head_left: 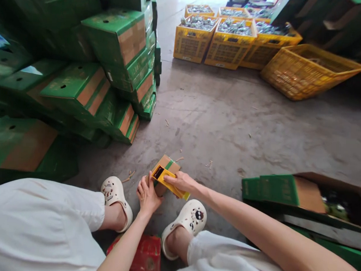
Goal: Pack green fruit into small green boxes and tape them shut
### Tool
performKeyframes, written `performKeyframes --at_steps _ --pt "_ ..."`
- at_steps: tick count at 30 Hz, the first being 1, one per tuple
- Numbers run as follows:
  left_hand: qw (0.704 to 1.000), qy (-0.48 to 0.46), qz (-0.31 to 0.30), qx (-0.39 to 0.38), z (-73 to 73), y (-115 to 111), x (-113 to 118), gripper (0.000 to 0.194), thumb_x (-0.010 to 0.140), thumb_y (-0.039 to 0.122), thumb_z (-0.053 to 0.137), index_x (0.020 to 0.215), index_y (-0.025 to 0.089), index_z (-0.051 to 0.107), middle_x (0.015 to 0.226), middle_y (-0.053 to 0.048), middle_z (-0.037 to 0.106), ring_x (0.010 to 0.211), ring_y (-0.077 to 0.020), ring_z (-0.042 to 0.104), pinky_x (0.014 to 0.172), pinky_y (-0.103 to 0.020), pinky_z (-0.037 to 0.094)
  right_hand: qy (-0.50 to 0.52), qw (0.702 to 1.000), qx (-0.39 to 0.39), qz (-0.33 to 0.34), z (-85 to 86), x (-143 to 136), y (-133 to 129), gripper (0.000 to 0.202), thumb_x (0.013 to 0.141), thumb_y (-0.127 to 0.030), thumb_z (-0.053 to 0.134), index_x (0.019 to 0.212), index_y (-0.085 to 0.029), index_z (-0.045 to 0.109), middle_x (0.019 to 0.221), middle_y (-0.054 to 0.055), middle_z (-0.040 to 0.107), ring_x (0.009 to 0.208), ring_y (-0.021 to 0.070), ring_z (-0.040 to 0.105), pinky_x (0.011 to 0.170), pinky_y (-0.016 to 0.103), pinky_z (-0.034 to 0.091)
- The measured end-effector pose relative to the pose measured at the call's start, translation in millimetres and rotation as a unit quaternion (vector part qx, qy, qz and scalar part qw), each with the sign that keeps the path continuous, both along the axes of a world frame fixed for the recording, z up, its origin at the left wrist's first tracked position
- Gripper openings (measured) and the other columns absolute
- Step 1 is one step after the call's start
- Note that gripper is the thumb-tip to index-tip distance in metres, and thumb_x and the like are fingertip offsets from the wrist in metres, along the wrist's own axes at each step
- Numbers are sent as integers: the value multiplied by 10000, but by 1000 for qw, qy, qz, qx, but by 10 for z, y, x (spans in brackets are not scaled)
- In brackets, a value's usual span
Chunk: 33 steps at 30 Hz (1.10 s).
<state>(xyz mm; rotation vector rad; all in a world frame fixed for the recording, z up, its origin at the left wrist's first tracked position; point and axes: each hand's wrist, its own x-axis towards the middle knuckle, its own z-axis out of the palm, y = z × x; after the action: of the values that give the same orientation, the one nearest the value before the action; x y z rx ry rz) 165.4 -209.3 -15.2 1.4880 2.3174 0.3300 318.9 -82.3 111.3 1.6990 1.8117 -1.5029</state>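
Low over the floor between my shoes, my left hand is wrapped against the side of a small brown cardboard box with a green stripe. My right hand grips a yellow handheld device that has a dark rectangular window at its far left end. The device lies slanted across the top of the box, its lower right end near my right shoe. My left fingertips reach up to its left edge. The box's lower part is hidden by my hands and the device.
Green cartons are stacked high on the left. Yellow crates filled with greyish pieces stand at the back; another yellow crate is tilted beside them. An opened green carton lies right. Under me is something red.
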Motion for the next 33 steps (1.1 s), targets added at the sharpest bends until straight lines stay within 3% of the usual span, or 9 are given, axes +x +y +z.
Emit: performKeyframes --at_steps 3,6,10,15,22,25,33 --pt "1000 -2 21 -16 68 124 -108 1329 631 325 876 1698 308 86 1603 -189 320 1463 -428 356 1170 -586 336 13 1000 -22 14 195 259 44 551 905 -713 614 805 -176 687 715 48 692 629 187 640 526 251 419" --pt "998 -7 54 -34 139 275 -239 1299 651 423 879 1696 324 114 1570 -192 351 1432 -441 392 1131 -581 370 -16 999 4 37 363 604 116 630 847 -801 604 729 -184 658 730 53 689 627 175 607 502 256 354" --pt "998 -7 40 -44 190 390 -351 1286 643 434 884 1689 358 142 1570 -178 356 1429 -443 399 1117 -570 374 -37 999 17 36 403 885 133 690 791 -874 597 767 -187 664 759 55 685 632 166 585 496 260 305" --pt "998 6 51 -39 163 387 -283 1277 641 440 881 1689 371 155 1556 -179 353 1405 -450 411 1092 -583 387 -23 999 -6 31 396 936 96 735 769 -917 567 804 -191 679 742 37 664 620 157 555 497 258 297" --pt "997 25 70 -31 111 378 -80 1270 657 399 853 1702 347 132 1577 -189 316 1387 -442 401 1092 -591 388 2 1000 -28 5 692 916 92 766 741 -945 550 818 -194 674 752 57 673 623 176 564 486 268 285" --pt "997 25 66 -22 107 370 -58 1284 659 390 858 1702 359 110 1584 -182 314 1391 -437 396 1098 -592 387 -15 1000 -26 -6 635 956 47 744 747 -930 555 795 -195 663 738 50 663 615 169 554 490 265 291" --pt "997 23 65 -33 127 362 -51 1288 670 406 858 1702 357 88 1601 -190 299 1413 -439 376 1088 -605 395 -34 998 -49 -18 236 1136 -10 747 727 -905 618 859 -175 702 843 75 732 710 199 634 523 253 357"
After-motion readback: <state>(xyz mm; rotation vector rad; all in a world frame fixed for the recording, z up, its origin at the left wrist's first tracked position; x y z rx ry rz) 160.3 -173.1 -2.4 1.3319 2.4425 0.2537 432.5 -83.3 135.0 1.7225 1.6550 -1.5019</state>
